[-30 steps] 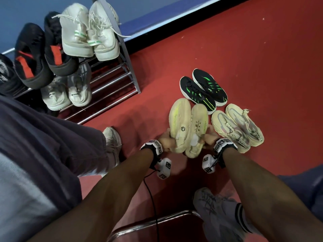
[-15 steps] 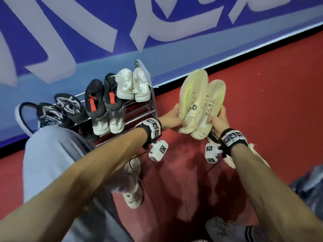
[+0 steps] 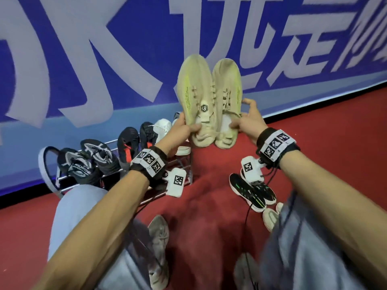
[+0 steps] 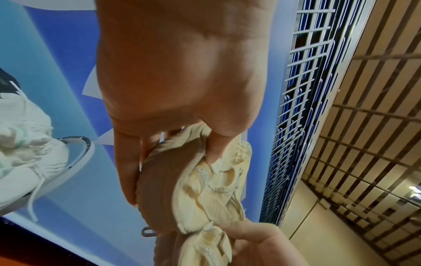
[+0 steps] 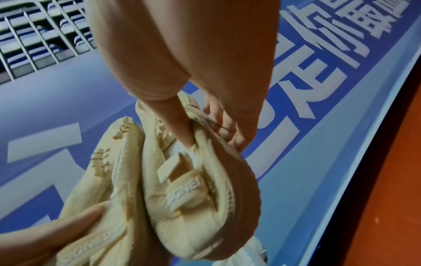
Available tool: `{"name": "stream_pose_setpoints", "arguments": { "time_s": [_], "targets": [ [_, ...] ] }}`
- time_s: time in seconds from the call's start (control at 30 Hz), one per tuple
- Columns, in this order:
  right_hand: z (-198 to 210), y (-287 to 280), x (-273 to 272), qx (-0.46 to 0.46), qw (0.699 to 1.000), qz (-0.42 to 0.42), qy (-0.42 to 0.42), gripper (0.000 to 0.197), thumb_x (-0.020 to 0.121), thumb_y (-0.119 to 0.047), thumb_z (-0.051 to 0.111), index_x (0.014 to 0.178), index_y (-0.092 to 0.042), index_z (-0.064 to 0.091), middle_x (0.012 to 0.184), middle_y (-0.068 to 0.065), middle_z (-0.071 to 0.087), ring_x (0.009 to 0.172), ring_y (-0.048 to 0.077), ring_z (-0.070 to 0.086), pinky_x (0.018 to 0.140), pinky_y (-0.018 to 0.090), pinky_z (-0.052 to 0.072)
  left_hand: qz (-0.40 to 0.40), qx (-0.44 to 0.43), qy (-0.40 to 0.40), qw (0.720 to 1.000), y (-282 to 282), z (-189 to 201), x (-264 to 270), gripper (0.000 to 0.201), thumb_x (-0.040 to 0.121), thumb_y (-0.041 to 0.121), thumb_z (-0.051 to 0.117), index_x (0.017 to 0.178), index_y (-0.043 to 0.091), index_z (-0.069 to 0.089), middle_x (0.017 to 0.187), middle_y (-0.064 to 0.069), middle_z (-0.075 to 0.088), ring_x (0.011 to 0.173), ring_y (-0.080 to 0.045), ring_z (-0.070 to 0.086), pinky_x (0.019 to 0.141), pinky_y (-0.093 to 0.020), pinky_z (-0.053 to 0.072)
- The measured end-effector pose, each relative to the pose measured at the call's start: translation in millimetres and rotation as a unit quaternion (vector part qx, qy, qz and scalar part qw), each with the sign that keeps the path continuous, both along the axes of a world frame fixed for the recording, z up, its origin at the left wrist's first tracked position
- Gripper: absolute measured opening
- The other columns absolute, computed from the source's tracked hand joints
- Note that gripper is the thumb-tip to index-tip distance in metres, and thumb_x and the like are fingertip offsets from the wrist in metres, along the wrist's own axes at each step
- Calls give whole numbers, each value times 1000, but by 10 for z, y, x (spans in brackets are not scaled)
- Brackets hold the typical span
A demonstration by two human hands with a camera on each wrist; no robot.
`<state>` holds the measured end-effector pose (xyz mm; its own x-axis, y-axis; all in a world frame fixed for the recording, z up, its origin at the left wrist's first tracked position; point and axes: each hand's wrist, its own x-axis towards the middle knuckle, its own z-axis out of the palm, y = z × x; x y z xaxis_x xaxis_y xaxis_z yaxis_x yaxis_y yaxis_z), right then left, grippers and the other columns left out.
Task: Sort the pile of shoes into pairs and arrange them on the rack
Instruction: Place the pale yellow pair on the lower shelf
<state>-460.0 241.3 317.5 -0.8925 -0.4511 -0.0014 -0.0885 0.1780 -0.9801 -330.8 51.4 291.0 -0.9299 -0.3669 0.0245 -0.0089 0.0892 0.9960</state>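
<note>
I hold a pair of cream-yellow sneakers side by side in the air, toes up, in front of the blue wall. My left hand grips the heel of the left cream sneaker, with the thumb in its collar. My right hand grips the heel of the right cream sneaker, pinching its collar. The metal shoe rack stands low on the left, against the wall. It carries black-red sneakers, black-white sneakers and white sneakers.
A pair of black sneakers with green stripes lies on the red floor under my right wrist. The toe of a beige sneaker shows beside my right knee. My own feet stand on the floor below. The blue banner wall is close behind the rack.
Both hands have lifted the cream pair from the floor up to chest height, and it now stands toes up. My view has swung up toward the wall and the rack.
</note>
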Motion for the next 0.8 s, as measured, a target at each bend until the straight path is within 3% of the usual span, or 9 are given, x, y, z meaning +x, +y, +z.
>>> {"name": "stream_pose_setpoints", "arguments": {
  "time_s": [0.17, 0.27, 0.37, 0.53, 0.63, 0.73, 0.8],
  "targets": [
    [-64, -194, -4, -111, 991, -59, -48, 68, 70, 17, 54, 126, -21, 52, 108, 13, 70, 89, 24, 66, 62, 29, 51, 12, -3, 5, 1000, -73, 238, -50, 54, 98, 9, 58, 148, 22, 41, 136, 2, 62, 121, -15, 62, 90, -28, 51],
    [-162, -400, -42, -153, 983, -56, -83, 70, 69, 20, 49, 124, -23, 53, 106, 13, 71, 88, 24, 67, 69, 34, 57, 30, -8, 5, 1000, -159, 248, -32, 49, 101, 12, 54, 146, 24, 41, 136, 3, 62, 119, -12, 62, 84, -25, 53],
    [-210, -606, -95, -162, 981, -41, -96, 70, 62, 19, 45, 114, -25, 56, 96, 13, 69, 85, 26, 64, 78, 40, 56, 42, -1, -1, 999, -278, 149, 18, 45, 103, 28, 55, 146, 28, 42, 135, 8, 63, 119, -8, 63, 94, -30, 55],
    [-290, -903, -62, -151, 981, -12, -117, 69, 61, 18, 46, 103, -35, 60, 101, 15, 72, 86, 27, 65, 83, 48, 57, 81, -28, -48, 995, -559, 100, 209, 40, 100, 46, 54, 139, 35, 53, 126, 11, 69, 110, -11, 68, 78, -28, 56],
    [-374, -1030, 60, -144, 980, -1, -135, 69, 62, 19, 45, 102, -34, 61, 102, 15, 72, 86, 27, 67, 82, 49, 58, 109, -79, -74, 988, -694, 44, 419, 33, 101, 42, 56, 129, 26, 63, 115, 9, 73, 97, -4, 71, 74, -21, 53],
    [-448, -1179, 268, -108, 985, 24, -136, 65, 61, 16, 46, 100, -33, 62, 99, 13, 71, 82, 28, 66, 74, 45, 58, 122, -93, -114, 982, -803, -79, 684, 28, 100, 28, 61, 122, 12, 66, 105, 2, 75, 76, 3, 70, 61, -13, 51],
    [-548, -1296, 434, -71, 986, 59, -140, 66, 57, 13, 48, 106, -27, 65, 104, 10, 71, 90, 29, 65, 76, 41, 57, 133, -98, -153, 974, -880, -167, 892, 28, 97, 23, 66, 121, 7, 67, 104, -1, 75, 81, -2, 72, 70, -19, 58]
  ]
}}
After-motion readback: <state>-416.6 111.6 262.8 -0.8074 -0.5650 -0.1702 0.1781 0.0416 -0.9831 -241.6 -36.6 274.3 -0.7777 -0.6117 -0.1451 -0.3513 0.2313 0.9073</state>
